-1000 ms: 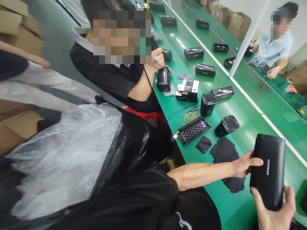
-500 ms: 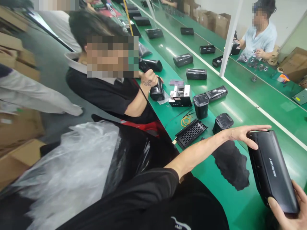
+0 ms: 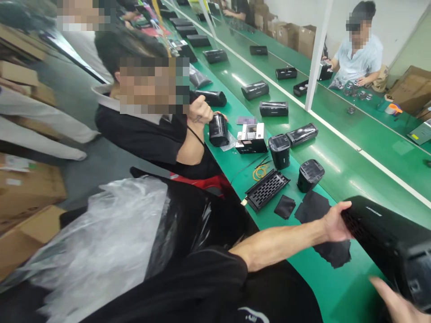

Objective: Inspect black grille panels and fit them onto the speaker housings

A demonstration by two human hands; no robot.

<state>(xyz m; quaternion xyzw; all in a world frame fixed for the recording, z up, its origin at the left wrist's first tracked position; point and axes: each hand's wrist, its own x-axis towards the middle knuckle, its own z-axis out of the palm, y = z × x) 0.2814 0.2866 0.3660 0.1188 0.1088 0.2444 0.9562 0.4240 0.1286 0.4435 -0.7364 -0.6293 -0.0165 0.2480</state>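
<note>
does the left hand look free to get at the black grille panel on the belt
Probably not right now: the left hand is gripping the end of the black speaker. The grille panel lies uncovered nearby, so the path itself looks open.

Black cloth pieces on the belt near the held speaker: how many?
2. A small square cloth beside the grille panel, and a large ragged cloth under the left hand; more may lie hidden under the speaker.

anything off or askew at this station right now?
Nothing looks damaged or spilled. Left hand grips one end of the black speaker housing, held tilted above the green belt; right hand is under its other end. Loose bits on the belt: ragged black cloth pieces, a grille panel, yellow wire loops.
</note>
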